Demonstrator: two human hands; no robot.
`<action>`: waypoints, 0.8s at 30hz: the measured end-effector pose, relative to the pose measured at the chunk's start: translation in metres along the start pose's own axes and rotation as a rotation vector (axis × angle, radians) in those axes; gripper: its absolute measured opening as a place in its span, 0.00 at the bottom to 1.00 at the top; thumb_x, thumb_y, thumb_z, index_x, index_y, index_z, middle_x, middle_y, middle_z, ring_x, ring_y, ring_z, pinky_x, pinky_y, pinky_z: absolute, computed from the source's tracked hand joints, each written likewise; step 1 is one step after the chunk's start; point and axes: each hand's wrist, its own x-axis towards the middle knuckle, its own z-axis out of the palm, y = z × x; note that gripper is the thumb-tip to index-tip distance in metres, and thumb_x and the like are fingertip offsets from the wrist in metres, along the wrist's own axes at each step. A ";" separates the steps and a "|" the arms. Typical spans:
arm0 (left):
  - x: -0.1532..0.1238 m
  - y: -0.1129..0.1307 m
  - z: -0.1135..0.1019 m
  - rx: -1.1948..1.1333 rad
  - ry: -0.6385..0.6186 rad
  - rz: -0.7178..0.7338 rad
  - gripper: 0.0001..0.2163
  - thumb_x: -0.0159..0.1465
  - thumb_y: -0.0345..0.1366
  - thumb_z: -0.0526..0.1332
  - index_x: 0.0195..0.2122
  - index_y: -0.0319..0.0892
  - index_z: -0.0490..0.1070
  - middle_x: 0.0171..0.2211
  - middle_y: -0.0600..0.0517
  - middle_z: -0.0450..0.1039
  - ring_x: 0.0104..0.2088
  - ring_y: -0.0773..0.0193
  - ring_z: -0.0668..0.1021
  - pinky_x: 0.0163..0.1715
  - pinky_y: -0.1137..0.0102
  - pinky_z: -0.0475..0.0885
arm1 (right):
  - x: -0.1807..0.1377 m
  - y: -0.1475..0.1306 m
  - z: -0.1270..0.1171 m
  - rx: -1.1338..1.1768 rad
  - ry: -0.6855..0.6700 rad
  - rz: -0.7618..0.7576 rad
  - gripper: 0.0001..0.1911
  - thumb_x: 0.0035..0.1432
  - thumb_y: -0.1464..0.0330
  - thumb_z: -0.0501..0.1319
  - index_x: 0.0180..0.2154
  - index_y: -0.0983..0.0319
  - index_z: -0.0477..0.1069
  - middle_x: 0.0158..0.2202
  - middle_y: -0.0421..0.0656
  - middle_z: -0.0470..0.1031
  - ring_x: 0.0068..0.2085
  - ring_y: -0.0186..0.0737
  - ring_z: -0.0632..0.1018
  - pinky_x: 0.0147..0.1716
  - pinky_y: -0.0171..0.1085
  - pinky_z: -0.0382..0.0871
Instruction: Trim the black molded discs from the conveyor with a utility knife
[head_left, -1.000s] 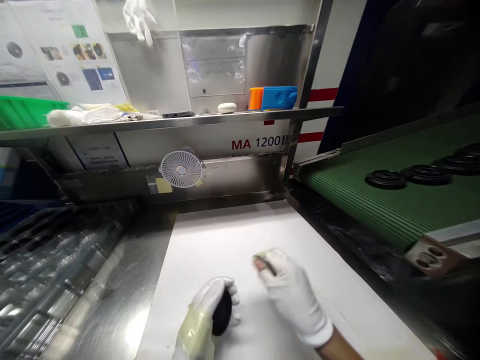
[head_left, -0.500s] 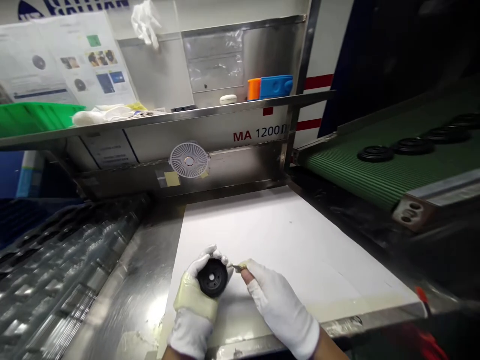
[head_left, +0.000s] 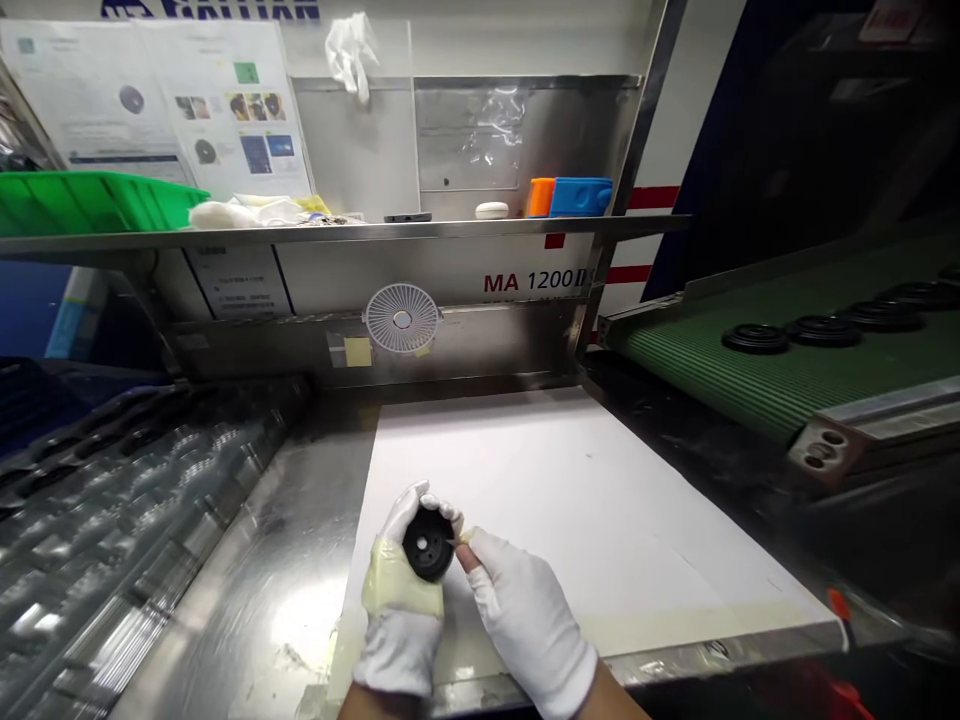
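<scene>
In my left hand, gloved in white with yellowish tape around the palm, sits a round black plastic wheel-like part with a pale hole at its middle. The fingers wrap around its rim. My right hand, also in a white glove with the thumb tip bare, pinches a small thin blade. The blade's tip meets the right edge of the black part. Most of the blade is hidden by the fingers. Both hands are above the white sheet on the metal bench.
On the right, a green conveyor belt carries several black round parts. Clear plastic trays lie at left. A shelf crosses behind, bearing a green bin and a blue-and-orange object. Below it hangs a small fan.
My right hand has moved left, bringing the blade from just beside the black part onto its edge. The left hand still holds the part, turned slightly. The camera view has shifted and levelled.
</scene>
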 end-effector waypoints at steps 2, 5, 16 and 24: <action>0.004 -0.002 -0.002 -0.023 0.005 0.012 0.03 0.51 0.28 0.62 0.28 0.36 0.71 0.22 0.52 0.68 0.26 0.66 0.73 0.31 0.67 0.72 | -0.002 -0.001 0.005 -0.031 -0.009 0.019 0.15 0.64 0.62 0.43 0.32 0.55 0.65 0.30 0.37 0.75 0.29 0.36 0.73 0.27 0.34 0.56; 0.008 -0.007 -0.002 -0.046 0.026 0.038 0.03 0.51 0.28 0.62 0.28 0.37 0.71 0.22 0.53 0.68 0.25 0.67 0.73 0.32 0.68 0.72 | -0.005 -0.003 0.011 -0.042 -0.032 0.054 0.15 0.64 0.62 0.43 0.32 0.56 0.66 0.29 0.37 0.74 0.30 0.36 0.74 0.27 0.33 0.56; 0.006 0.007 -0.008 0.119 -0.063 -0.100 0.14 0.51 0.28 0.57 0.40 0.34 0.71 0.27 0.46 0.71 0.29 0.58 0.75 0.31 0.61 0.72 | 0.000 0.000 0.005 0.068 -0.054 0.043 0.13 0.64 0.64 0.45 0.37 0.57 0.66 0.34 0.39 0.75 0.35 0.37 0.75 0.31 0.32 0.59; 0.010 -0.002 0.000 -0.017 0.055 0.026 0.04 0.51 0.29 0.63 0.29 0.38 0.71 0.21 0.54 0.66 0.25 0.69 0.71 0.29 0.70 0.72 | -0.003 -0.007 0.015 -0.098 -0.023 0.074 0.14 0.64 0.63 0.43 0.34 0.56 0.65 0.30 0.38 0.74 0.31 0.37 0.75 0.28 0.34 0.55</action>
